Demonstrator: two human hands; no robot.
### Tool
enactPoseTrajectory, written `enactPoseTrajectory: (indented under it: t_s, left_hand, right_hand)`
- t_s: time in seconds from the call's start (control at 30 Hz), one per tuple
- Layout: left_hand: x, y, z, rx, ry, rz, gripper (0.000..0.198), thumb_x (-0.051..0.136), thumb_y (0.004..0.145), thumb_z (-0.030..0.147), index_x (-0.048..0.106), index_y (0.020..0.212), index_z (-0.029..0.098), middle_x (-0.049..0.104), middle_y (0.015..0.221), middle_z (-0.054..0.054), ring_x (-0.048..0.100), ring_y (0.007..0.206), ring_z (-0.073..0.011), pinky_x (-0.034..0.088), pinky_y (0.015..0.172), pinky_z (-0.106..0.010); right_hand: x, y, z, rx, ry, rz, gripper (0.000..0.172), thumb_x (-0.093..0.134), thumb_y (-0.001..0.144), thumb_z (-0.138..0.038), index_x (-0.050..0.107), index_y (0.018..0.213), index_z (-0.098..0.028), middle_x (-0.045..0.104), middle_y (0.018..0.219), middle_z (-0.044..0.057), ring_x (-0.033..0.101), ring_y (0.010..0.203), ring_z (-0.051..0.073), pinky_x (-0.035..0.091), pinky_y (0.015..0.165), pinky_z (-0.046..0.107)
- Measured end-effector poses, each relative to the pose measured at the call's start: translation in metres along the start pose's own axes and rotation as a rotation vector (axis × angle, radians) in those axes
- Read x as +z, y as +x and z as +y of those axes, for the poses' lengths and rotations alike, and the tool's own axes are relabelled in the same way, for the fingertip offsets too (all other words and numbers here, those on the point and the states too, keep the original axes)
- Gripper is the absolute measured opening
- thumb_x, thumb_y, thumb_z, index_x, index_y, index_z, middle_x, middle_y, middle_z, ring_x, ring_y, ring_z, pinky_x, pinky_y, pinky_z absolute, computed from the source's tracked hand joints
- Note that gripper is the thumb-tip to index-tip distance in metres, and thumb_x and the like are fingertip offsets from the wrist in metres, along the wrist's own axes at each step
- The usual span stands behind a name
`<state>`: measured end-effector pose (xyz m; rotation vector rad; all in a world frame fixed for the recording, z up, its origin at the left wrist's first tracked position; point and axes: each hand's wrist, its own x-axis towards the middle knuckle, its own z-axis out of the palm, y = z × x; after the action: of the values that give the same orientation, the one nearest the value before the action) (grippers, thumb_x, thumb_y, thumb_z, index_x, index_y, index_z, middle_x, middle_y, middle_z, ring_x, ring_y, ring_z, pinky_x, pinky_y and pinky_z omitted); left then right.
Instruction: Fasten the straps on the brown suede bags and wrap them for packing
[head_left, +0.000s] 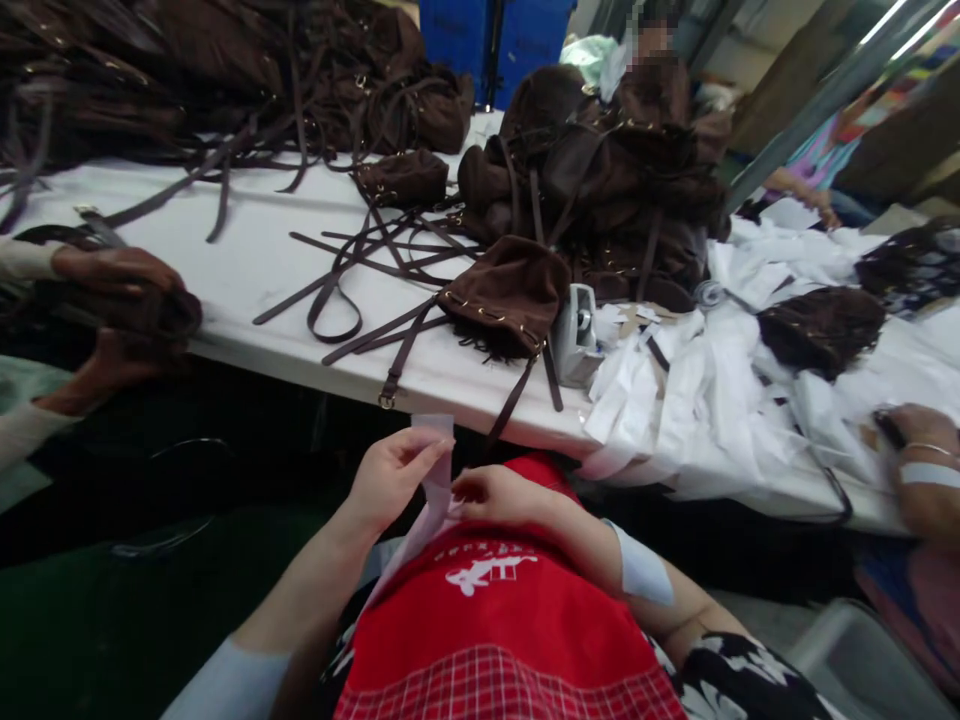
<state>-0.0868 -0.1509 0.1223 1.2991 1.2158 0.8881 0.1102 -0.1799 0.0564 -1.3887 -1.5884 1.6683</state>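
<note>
My left hand (394, 475) pinches the upper part of a thin white strip (439, 485) between thumb and fingers. Lower on the same strip, my right hand (501, 495) has its fingers curled against it, over the red apron (510, 620). The strip's lower end trails down to the left across the apron. Just beyond my hands, a brown drawstring bag (510, 290) lies on the white table (300, 365), its straps hanging over the edge. A grey tape dispenser (577, 335) stands right of that bag.
Brown bags (600, 170) are piled at the back. White strips and sheets (697, 400) cover the table's right side. At the left, another person's hands (124, 270) hold a dark bag; at the right edge is another person's arm (930, 465). Loose straps (337, 270) lie mid-table.
</note>
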Motion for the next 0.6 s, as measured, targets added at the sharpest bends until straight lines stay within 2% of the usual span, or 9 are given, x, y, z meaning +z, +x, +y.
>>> enactPoseTrajectory:
  t_s: [0.03,0.1,0.17,0.27,0.33,0.4,0.5,0.53,0.6]
  left_hand:
    - [-0.005,-0.001,-0.003,-0.016,-0.018,0.017,0.03,0.072,0.076,0.045,0.075,0.086,0.016,0.077,0.088,-0.007,0.07,0.083,-0.0215,0.055,0.078,-0.031]
    - [-0.014,-0.004,-0.011,-0.057,-0.023,0.01,0.031,0.072,0.077,0.045,0.075,0.084,0.016,0.076,0.085,-0.008,0.069,0.08,-0.0214,0.056,0.075,-0.03]
    - [-0.016,-0.008,-0.019,-0.075,0.017,-0.044,0.031,0.069,0.079,0.046,0.075,0.084,0.016,0.075,0.083,-0.008,0.069,0.078,-0.022,0.056,0.073,-0.031]
    - [-0.013,-0.012,-0.024,0.013,0.117,-0.128,0.028,0.065,0.083,0.044,0.076,0.082,0.018,0.073,0.106,-0.012,0.068,0.098,-0.0267,0.054,0.088,-0.037]
    - [-0.012,-0.013,-0.022,0.093,0.187,-0.181,0.024,0.066,0.083,0.041,0.075,0.075,0.02,0.06,0.135,-0.012,0.056,0.124,-0.031,0.045,0.105,-0.042]
    - [-0.011,-0.014,-0.016,0.122,0.216,-0.321,0.022,0.068,0.081,0.038,0.075,0.069,0.02,0.049,0.148,-0.008,0.045,0.135,-0.0321,0.036,0.113,-0.043]
    - [-0.013,-0.02,-0.007,0.062,0.159,-0.618,0.018,0.069,0.081,0.035,0.077,0.073,0.021,0.064,0.128,-0.009,0.059,0.119,-0.0271,0.042,0.107,-0.037]
    - [-0.013,-0.023,-0.005,0.029,0.135,-0.67,0.018,0.069,0.082,0.035,0.077,0.075,0.021,0.069,0.115,-0.008,0.064,0.108,-0.0248,0.047,0.1,-0.035]
    - [-0.014,-0.028,-0.001,-0.041,0.111,-0.683,0.018,0.068,0.082,0.035,0.078,0.078,0.02,0.073,0.093,-0.007,0.068,0.089,-0.0214,0.052,0.087,-0.03]
  right_hand:
    - [-0.013,0.001,0.01,0.051,-0.077,0.105,0.022,0.083,0.066,-0.035,0.072,0.077,-0.02,0.066,0.065,-0.001,0.057,0.06,0.013,0.042,0.059,0.024]
    - [-0.035,0.008,0.027,0.144,-0.06,0.31,0.022,0.083,0.067,-0.03,0.069,0.079,-0.018,0.059,0.058,-0.002,0.051,0.055,0.011,0.038,0.055,0.023]
    - [-0.044,0.019,0.037,0.187,0.03,0.333,0.028,0.082,0.069,-0.032,0.068,0.086,-0.016,0.052,0.052,-0.005,0.045,0.049,0.01,0.033,0.05,0.023]
    - [-0.035,0.033,0.028,0.152,0.122,0.182,0.037,0.075,0.076,-0.047,0.068,0.091,-0.014,0.048,0.049,-0.007,0.04,0.044,0.009,0.029,0.046,0.022]
    - [-0.025,0.036,0.008,0.07,0.242,0.02,0.043,0.069,0.079,-0.055,0.069,0.091,-0.014,0.046,0.049,-0.007,0.036,0.044,0.007,0.026,0.045,0.021]
    - [-0.022,0.032,-0.018,-0.025,0.405,-0.152,0.045,0.065,0.083,-0.056,0.07,0.095,-0.013,0.042,0.048,-0.008,0.031,0.043,0.006,0.021,0.045,0.021]
    - [-0.031,0.021,-0.052,-0.086,0.61,-0.227,0.042,0.059,0.089,-0.053,0.07,0.101,-0.014,0.034,0.046,-0.01,0.023,0.042,0.005,0.017,0.045,0.021]
    - [-0.035,0.017,-0.06,-0.094,0.649,-0.211,0.041,0.058,0.09,-0.052,0.07,0.1,-0.014,0.032,0.046,-0.011,0.021,0.042,0.005,0.016,0.045,0.021]
    - [-0.036,0.01,-0.068,-0.106,0.658,-0.192,0.039,0.062,0.087,-0.051,0.07,0.099,-0.015,0.033,0.047,-0.01,0.022,0.043,0.005,0.016,0.045,0.02]
